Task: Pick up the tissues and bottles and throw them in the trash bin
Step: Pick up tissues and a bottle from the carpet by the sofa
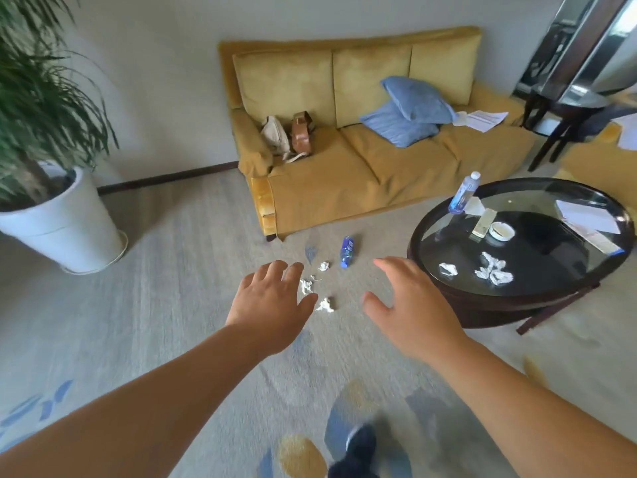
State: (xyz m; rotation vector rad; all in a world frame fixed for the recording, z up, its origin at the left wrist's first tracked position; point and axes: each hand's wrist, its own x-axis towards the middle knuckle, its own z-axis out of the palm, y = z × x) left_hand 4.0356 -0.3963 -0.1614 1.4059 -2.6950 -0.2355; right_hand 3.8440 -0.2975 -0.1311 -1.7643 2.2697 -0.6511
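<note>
Both my hands are stretched out over the carpet with fingers spread, holding nothing. Just past my left hand (272, 305) lie three crumpled white tissues: one (325, 305) by its thumb, one (306, 286) at its fingertips, one (323, 266) farther off. A blue-labelled bottle (346, 252) lies on its side on the floor beyond them. My right hand (412, 307) hovers beside the round glass table (448, 308). On that table stand an upright bottle (463, 193) and more crumpled tissues (448, 269) (493, 270). No trash bin is in view.
A yellow sofa (362, 167) with blue cushions (410, 112), bags (287, 136) and papers stands against the far wall. A big white planter (65, 222) with a palm is at the left. The table also holds an ashtray (502, 231), a remote and papers. My foot (358, 450) shows below.
</note>
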